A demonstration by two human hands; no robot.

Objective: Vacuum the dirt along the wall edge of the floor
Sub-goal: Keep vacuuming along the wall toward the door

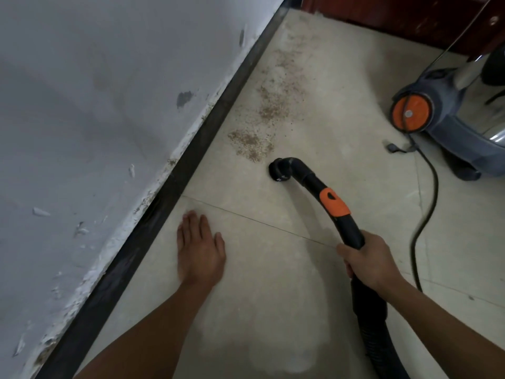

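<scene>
Brown dirt point(269, 110) lies scattered on the pale floor tiles in a band running beside the dark baseboard point(191, 154) of the grey wall. My right hand point(366, 259) grips the black vacuum hose handle point(338, 212), which has an orange collar. Its round black nozzle point(279, 170) sits on the tile just below the nearest patch of dirt. My left hand point(199, 248) rests flat on the floor with straight fingers, close to the baseboard and left of the hose.
The vacuum body point(451, 119), grey with an orange wheel and a steel drum, stands at the right. Its black power cord point(429, 203) trails down the floor on the right. Dark red wooden furniture point(396, 15) runs along the top. The wall paint is flaking.
</scene>
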